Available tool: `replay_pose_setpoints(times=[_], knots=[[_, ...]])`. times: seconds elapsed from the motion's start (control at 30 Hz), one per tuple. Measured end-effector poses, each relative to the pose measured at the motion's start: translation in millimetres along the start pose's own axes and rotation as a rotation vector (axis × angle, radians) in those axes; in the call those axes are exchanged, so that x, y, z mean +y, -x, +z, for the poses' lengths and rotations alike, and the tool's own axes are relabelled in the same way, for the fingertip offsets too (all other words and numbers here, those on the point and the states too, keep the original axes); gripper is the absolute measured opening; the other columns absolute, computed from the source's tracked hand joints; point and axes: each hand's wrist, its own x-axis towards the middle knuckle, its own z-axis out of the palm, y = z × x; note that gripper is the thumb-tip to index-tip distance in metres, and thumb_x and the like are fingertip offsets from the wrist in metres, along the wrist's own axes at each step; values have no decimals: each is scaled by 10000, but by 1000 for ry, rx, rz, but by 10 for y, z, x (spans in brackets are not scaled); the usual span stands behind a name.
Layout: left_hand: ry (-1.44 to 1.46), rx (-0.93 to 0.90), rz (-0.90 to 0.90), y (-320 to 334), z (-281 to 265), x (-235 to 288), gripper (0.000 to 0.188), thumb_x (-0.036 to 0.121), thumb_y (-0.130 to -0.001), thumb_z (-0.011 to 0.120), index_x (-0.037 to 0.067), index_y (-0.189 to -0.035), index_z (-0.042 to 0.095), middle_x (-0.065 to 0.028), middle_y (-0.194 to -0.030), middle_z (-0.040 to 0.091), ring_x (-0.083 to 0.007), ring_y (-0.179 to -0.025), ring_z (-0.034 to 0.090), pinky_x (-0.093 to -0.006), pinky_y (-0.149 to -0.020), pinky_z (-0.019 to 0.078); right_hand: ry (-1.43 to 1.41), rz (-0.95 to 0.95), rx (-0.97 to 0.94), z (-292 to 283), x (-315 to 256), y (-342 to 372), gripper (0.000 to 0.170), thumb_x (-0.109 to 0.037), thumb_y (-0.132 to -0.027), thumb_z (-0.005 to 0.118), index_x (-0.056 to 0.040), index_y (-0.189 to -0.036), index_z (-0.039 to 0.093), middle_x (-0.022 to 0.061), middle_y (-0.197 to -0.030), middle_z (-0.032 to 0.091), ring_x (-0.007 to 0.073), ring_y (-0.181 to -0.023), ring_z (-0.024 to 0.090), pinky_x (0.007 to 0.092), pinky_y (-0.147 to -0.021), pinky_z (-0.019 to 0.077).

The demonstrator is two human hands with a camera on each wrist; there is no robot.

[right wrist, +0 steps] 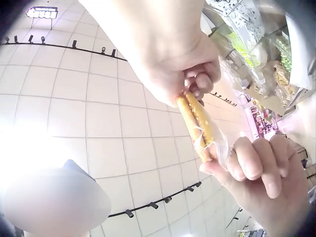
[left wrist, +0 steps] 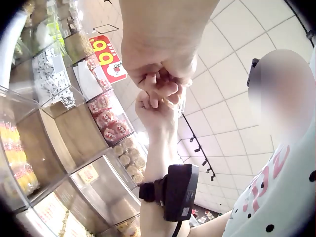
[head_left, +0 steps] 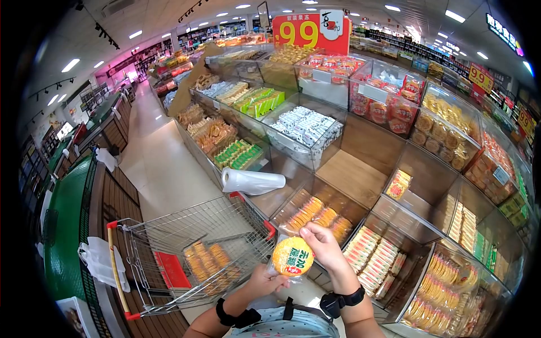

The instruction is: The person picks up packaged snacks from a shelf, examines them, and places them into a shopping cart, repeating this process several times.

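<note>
Both hands hold up a round yellow cracker packet (head_left: 292, 256) in front of the body, its printed face toward the head camera. My right hand (head_left: 324, 246) pinches the upper right edge. From below, my left hand (head_left: 264, 281) grips the lower left corner of the clear wrapper. Seen edge-on in the right wrist view, the cracker packet (right wrist: 196, 121) shows two seeded layers, with the left hand (right wrist: 264, 165) pinching the wrapper's end. In the left wrist view the left hand (left wrist: 160, 74) hides most of the packet.
A metal shopping cart (head_left: 186, 219) with cracker packs (head_left: 208, 259) stands at left. Sloping bins hold wrapped snacks, including cracker rows (head_left: 307, 211) just beyond the hands. A plastic bag roll (head_left: 253, 181) lies on the bin edge. An aisle (head_left: 152, 141) runs back at left beside a green counter (head_left: 67, 208).
</note>
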Motion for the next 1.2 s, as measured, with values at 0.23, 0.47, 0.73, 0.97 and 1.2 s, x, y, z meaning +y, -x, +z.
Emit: replay_pose_setpoints(times=[0.23, 0.47, 0.73, 0.97, 1.2], knots=[[6, 27, -85, -20, -388, -233, 138, 132, -767, 491, 23, -709, 552, 2, -575, 531, -47, -454, 463, -177, -417, 372, 62, 94, -65, 187, 192, -335, 204, -192, -816, 439, -40, -687, 482, -59, -600, 425, 15, -551, 365, 170, -474, 311], [6, 56, -62, -110, -981, -248, 191, 163, -785, 476, 27, -669, 545, 2, -561, 517, -43, -444, 444, -178, -401, 351, -124, 215, -14, 490, 604, -871, 213, -236, -823, 418, -45, -755, 483, -48, -668, 441, 18, -622, 396, 170, -540, 340], [-78, 138, -187, -256, -1947, -366, 205, 166, -799, 454, 7, -697, 534, -10, -590, 523, -47, -477, 437, -182, -445, 364, -236, 263, 5, 1022, 1411, -1303, 267, -123, -768, 508, -23, -997, 413, 4, -827, 503, 53, -703, 474, 183, -595, 391], [55, 163, -247, -270, -2467, -780, 187, 133, -769, 508, 9, -886, 429, -10, -766, 477, -55, -688, 455, -182, -600, 379, 1, 429, -124, 1078, 1679, -1406, 289, -64, -726, 555, -10, -987, 442, 7, -840, 523, 50, -742, 485, 179, -659, 397], [-35, 103, -264, -407, -2493, -1122, 451, 138, -764, 509, 29, -1152, 307, -74, -898, 505, -102, -751, 487, -193, -635, 383, 416, 381, 103, 357, 2148, -1196, 275, -112, -682, 598, -26, -916, 482, 17, -736, 533, 71, -677, 498, 212, -578, 414]])
